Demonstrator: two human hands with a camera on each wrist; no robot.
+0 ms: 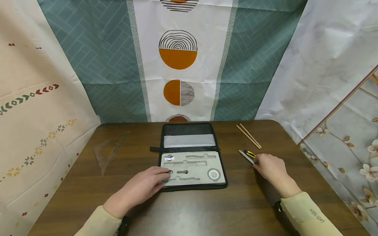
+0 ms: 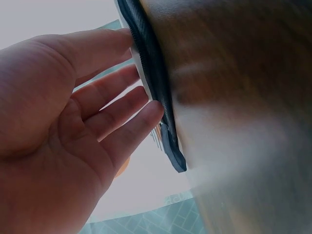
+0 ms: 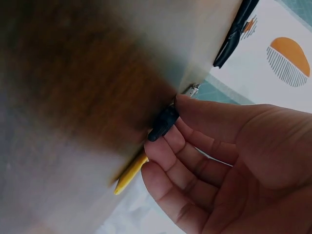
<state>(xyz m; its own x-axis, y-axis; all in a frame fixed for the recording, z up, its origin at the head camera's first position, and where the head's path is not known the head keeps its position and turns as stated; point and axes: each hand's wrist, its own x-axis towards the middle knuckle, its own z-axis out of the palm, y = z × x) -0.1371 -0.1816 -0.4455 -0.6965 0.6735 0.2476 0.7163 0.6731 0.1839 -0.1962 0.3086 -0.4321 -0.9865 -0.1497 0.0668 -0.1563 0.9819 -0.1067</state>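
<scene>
An open zip case (image 1: 193,186) lies mid-table, its grey foam tray (image 1: 203,167) facing up with shaped recesses. My left hand (image 1: 144,185) reaches over the tray's left edge, fingers fairly straight, fingertips at a small dark spot by a round recess. In the left wrist view, those fingers lie along the black zipped edge (image 2: 156,83). To the right of the case, my right hand (image 1: 270,167) pinches the black end (image 3: 165,123) of a silver drawing compass (image 1: 246,156) between thumb and fingers, low over the table. Beside the compass is a yellow and black slim tool (image 1: 249,153).
Two wooden sticks (image 1: 248,136) lie at the back right. A clear set square (image 1: 107,150) is on the left of the table. In the tray sit a small blue and white box (image 1: 169,158) and a white ring (image 1: 214,174). Patterned cloths (image 1: 112,59) hang behind the table (image 1: 206,209).
</scene>
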